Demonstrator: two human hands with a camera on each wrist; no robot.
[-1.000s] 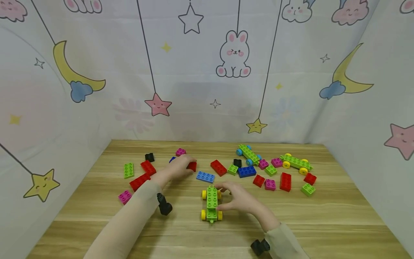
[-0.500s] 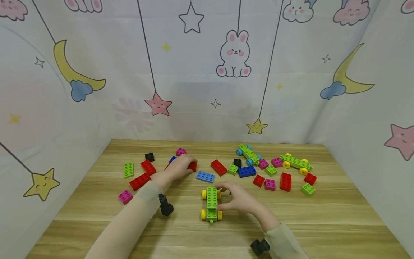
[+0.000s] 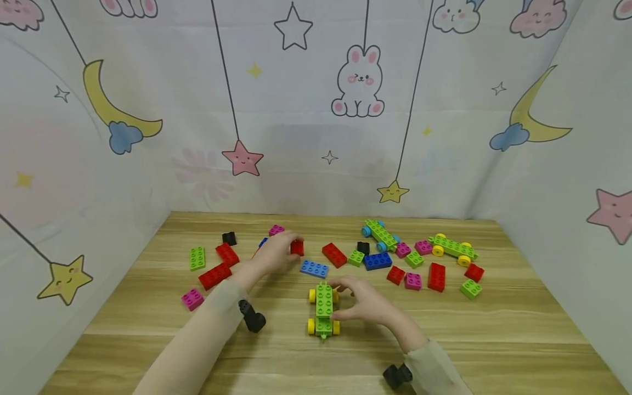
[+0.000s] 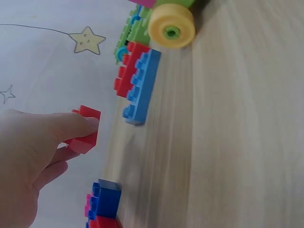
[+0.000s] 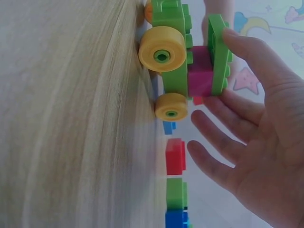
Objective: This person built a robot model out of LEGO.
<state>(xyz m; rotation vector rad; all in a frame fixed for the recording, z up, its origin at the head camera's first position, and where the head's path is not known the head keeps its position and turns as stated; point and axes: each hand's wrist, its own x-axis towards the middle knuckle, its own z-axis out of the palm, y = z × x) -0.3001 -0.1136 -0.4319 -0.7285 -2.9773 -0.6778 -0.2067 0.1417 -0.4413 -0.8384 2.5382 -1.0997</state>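
Observation:
My left hand (image 3: 274, 253) pinches a red building brick (image 4: 86, 130) between thumb and fingers, above the table at its far middle. My right hand (image 3: 367, 303) holds a toy car at the front centre, thumb and index finger at opposite ends of its top plate. The car has a green wheeled base (image 5: 175, 78) with yellow wheels (image 5: 162, 49), a magenta brick (image 5: 200, 71) on it, and a green plate (image 5: 219, 57) on top. Its other fingers spread loosely beside the car. A light blue brick (image 3: 314, 269) lies just beyond the car.
Red, magenta, black and green bricks lie left, including a long red brick (image 3: 214, 276). To the right are more bricks, among them a blue brick (image 3: 377, 261). Two wheeled green bases, one with blue wheels (image 3: 380, 235) and one with yellow (image 3: 452, 247), stand at the back right.
My left hand has lifted slightly and shifted a little right with the red brick, which shows more clearly now. The right hand and the car have stayed put.

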